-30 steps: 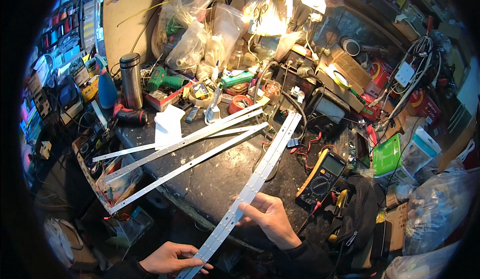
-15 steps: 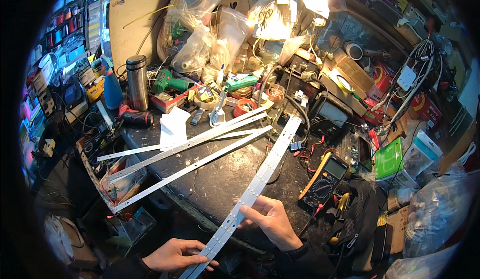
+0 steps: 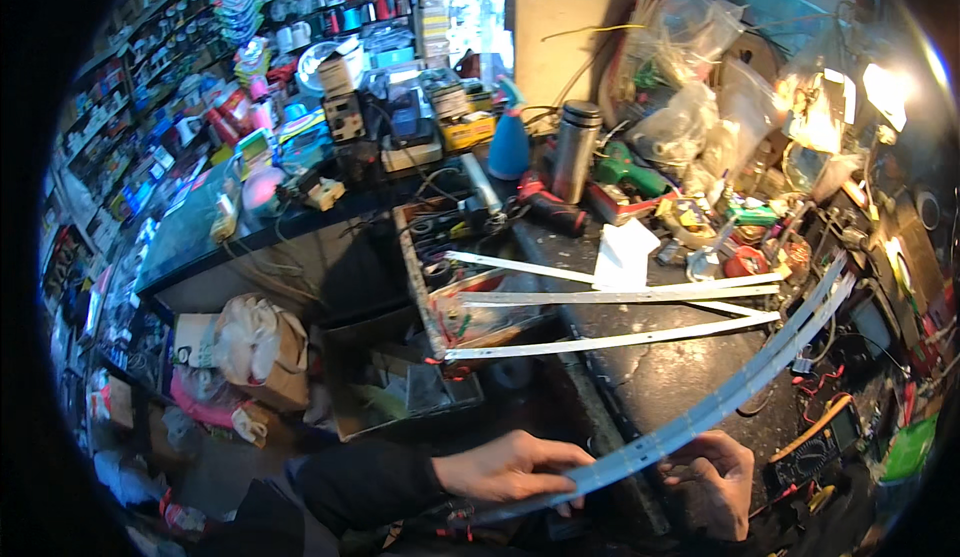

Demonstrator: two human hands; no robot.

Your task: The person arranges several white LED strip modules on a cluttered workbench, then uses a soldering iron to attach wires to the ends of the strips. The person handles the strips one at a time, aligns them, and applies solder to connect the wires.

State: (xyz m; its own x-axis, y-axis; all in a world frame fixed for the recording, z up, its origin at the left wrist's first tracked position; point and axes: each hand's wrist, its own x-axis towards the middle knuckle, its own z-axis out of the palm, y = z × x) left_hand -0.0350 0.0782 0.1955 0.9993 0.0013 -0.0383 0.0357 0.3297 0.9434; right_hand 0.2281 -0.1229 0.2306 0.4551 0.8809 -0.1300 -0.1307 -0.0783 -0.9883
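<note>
A pair of long, pale LED strips (image 3: 680, 430) with small round dots runs from my lap up to the right across the bench. My left hand (image 3: 515, 469) is closed round their near end, thumb on top. Just below the strips' lower edge, my right hand (image 3: 715, 477) has loosely curled fingers with a gap between thumb and forefinger; nothing shows in it. Further similar white strips (image 3: 620, 337) lie fanned across the bench's left edge, reaching over an open box. A folded white paper (image 3: 625, 255) rests by the uppermost one.
The dark bench top (image 3: 640, 377) holds a multimeter (image 3: 815, 447) at right. Behind stand a steel flask (image 3: 577, 152), a blue spray bottle (image 3: 508, 145), a red power tool (image 3: 550, 207) and a green one (image 3: 632, 169). Bright lamps (image 3: 885, 97) glow at back right. Bags and boxes sit at left.
The view has swung left, so the bench sits further right. My right hand has come off the strips' face to below their edge. My left hand still grips the near end.
</note>
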